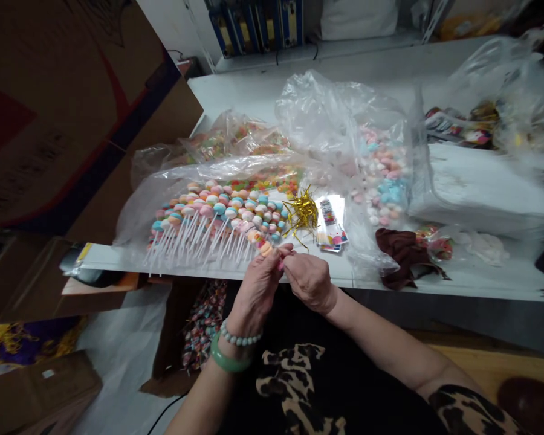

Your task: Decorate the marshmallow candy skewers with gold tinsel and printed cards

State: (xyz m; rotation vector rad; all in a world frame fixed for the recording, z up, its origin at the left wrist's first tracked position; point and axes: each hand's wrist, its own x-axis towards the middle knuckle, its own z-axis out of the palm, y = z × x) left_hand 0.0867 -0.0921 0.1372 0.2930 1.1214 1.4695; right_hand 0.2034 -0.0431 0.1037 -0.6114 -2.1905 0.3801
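A skewer of soft candies [259,240], orange, pink and yellow, was just below the center of the frame, tilted with its top toward the upper left. The person's left hand [258,284] gripped its lower end between thumb and fingers; a beaded bracelet [239,339] and a green bangle [226,359] circled that wrist. The right hand [310,279] was curled closed, its fingertips meeting the left hand's beside a bit of pink; what they pinched could not be told.

Just beyond the hands, left of center, lay a large pile of candy sticks [213,208] in pastel colors, their white sticks pointing toward the lower left. Right of the pile sat a bunch of gold twist ties [304,208], and just beside it a stack of printed cards [330,220]. Farther right, a clear plastic bag [317,109] held loose pink, white and blue candies [387,181], with a crumpled brown cloth [401,257] near its lower edge.

All these rested on a white table [471,266]. A big cardboard box [72,121] filled the upper left, blue binders [258,27] stood at the top, and an open carton of wrapped sweets [204,326] showed at the lower left.
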